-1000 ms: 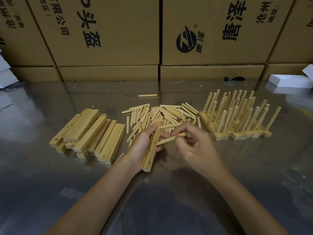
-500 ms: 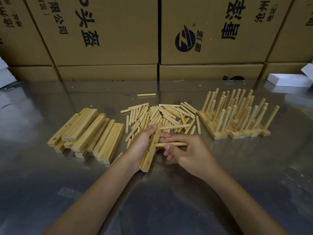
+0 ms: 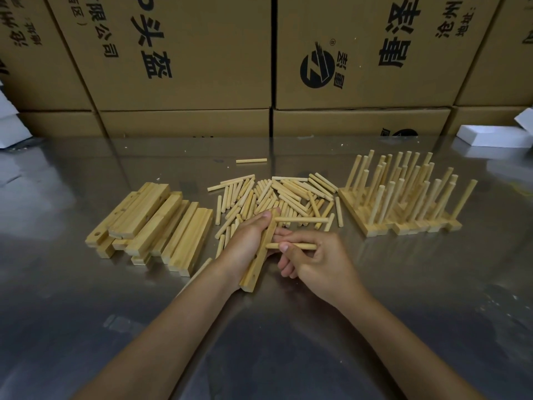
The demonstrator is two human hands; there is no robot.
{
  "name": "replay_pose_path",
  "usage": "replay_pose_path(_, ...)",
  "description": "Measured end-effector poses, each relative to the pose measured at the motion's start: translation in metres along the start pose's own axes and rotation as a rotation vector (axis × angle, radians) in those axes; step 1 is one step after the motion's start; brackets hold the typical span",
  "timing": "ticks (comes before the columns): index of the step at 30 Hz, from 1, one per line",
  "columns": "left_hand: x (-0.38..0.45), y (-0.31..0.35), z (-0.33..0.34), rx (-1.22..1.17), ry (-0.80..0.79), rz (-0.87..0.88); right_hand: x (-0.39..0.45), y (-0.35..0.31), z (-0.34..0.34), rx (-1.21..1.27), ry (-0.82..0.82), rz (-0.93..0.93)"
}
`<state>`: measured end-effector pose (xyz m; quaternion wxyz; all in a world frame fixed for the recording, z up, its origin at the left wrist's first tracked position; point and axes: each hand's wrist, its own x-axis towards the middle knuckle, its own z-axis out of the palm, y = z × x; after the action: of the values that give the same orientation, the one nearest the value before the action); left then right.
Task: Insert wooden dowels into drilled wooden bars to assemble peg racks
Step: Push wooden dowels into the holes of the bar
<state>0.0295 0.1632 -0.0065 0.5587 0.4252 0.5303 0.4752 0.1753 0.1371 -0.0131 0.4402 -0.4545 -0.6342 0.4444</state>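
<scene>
cardboard boxes [image 3: 184, 53] wall the far edge of the shiny metal surface [image 3: 288, 327]. near its middle the left hand [image 3: 245, 243] grips a drilled bar [image 3: 258, 262] with one dowel [image 3: 302, 219] already seated. the right hand [image 3: 320, 264] pinches a second dowel [image 3: 297, 246], its tip at the bar. loose dowels [image 3: 277, 194] lie just behind, spare bars [image 3: 155, 220] left, finished racks [image 3: 403, 203] right.

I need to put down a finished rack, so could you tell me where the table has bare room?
Bare steel table lies near both forearms, and behind the lone dowel toward the cardboard boxes. Crowded: drilled bars, loose dowels, finished racks across the middle.
</scene>
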Motion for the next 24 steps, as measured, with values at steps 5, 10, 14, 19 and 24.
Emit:
replay_pose_path(5,-0.001,0.000,-0.001,0.038,0.014,-0.003,-0.003,-0.002,0.004,0.071,-0.004,0.018)
replay_pose_path(10,0.001,-0.004,0.000,-0.202,-0.013,-0.067,0.000,-0.008,-0.001,0.107,-0.038,0.001)
replay_pose_path(14,0.003,-0.004,-0.003,-0.447,-0.009,-0.091,0.007,-0.013,-0.020,0.134,-0.163,0.066)
replay_pose_path(19,0.000,-0.001,-0.002,-0.562,-0.005,-0.117,0.017,0.005,-0.054,-0.650,0.174,-0.075)
replay_pose_path(24,-0.002,0.001,0.000,-0.530,-0.019,-0.121,0.016,0.013,-0.054,-0.852,0.154,0.022)
